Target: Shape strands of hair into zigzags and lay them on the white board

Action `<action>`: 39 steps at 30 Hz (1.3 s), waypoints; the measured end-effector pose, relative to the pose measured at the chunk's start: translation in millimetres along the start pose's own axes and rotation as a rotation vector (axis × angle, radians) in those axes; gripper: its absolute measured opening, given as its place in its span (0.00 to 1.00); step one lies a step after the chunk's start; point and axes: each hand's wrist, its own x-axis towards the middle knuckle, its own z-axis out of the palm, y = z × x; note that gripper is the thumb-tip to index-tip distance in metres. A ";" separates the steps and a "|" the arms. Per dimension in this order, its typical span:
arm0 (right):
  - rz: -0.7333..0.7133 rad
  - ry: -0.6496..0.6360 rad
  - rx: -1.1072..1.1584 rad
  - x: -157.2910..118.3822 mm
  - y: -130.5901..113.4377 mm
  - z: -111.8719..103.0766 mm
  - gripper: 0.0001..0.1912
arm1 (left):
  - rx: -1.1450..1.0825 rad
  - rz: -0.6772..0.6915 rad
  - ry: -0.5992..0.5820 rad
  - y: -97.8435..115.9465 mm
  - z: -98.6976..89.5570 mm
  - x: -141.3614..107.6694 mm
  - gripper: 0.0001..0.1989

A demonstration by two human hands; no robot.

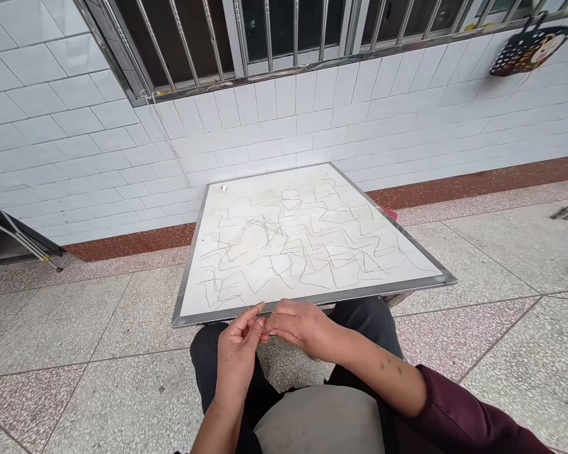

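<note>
My left hand (239, 353) and my right hand (307, 329) meet just in front of the near edge of a white table (253, 243) with a grey metal rim. Fingers and thumb are pinched together on each, fingertips close to touching. Whatever lies between them is too thin and small to make out. A tan covering wraps one left fingertip. Across the tabletop spread many thin, dark, zigzag strands (312, 246) that look like bent wire. Left of the middle, straighter strands lie crossed in a loose bunch (267, 228).
A small red and white object (223, 188) sits at the table's far left corner. Behind stands a white tiled wall (284, 129) with a barred window (293, 38). A dotted bag (525, 53) hangs at upper right. Speckled floor (118, 391) surrounds the table.
</note>
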 end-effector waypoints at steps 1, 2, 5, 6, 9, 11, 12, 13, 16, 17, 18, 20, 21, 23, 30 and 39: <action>-0.035 -0.028 -0.038 1.2 0.7 -4.1 0.12 | -0.001 -0.004 -0.014 0.7 0.5 -0.1 0.20; -0.071 -0.057 -0.079 2.8 1.1 -8.1 0.12 | -0.003 -0.009 -0.027 1.1 1.2 -0.3 0.20; -0.175 -0.155 -0.169 8.4 0.5 -19.1 0.13 | -0.007 -0.020 -0.059 0.9 4.1 -0.9 0.18; -0.198 -0.173 -0.181 10.1 0.1 -21.7 0.13 | -0.004 -0.022 -0.063 0.5 5.1 -1.2 0.18; -0.208 -0.162 -0.210 13.0 0.1 -24.8 0.12 | 0.002 -0.024 -0.053 0.3 7.4 -1.7 0.19; -0.180 -0.128 -0.242 12.9 1.4 -23.4 0.13 | 0.004 -0.028 -0.040 1.2 8.2 -1.8 0.21; -0.167 -0.110 -0.256 12.4 2.2 -22.3 0.14 | 0.004 -0.030 -0.037 1.8 8.5 -1.8 0.21; -0.160 -0.093 -0.266 11.8 2.9 -21.2 0.15 | 0.005 -0.032 -0.036 2.3 8.7 -1.6 0.22; -0.159 -0.056 -0.276 10.5 4.0 -20.2 0.15 | 0.005 -0.030 -0.041 2.8 9.1 -1.0 0.22; -0.163 -0.046 -0.274 10.4 3.8 -20.7 0.14 | 0.001 -0.030 -0.044 2.3 9.2 -0.8 0.23; -0.166 -0.041 -0.272 10.5 3.5 -21.6 0.14 | -0.005 -0.031 -0.046 1.6 9.3 -0.6 0.23; -0.175 -0.052 -0.267 11.2 2.5 -23.5 0.14 | -0.014 -0.036 -0.049 -0.8 9.6 -0.6 0.22; -0.185 -0.066 -0.270 11.8 2.0 -24.4 0.14 | -0.016 -0.037 -0.051 -2.4 9.8 -0.7 0.22; -0.212 -0.098 -0.286 13.1 1.4 -25.2 0.14 | -0.015 -0.027 -0.048 -6.0 10.1 -1.0 0.21; -0.226 0.024 -0.299 10.4 5.5 -18.6 0.10 | -0.086 -0.013 -0.009 -9.4 11.9 1.0 0.21; 0.556 0.493 0.658 -10.0 9.1 22.8 0.20 | -0.181 0.013 0.147 2.3 10.2 0.4 0.21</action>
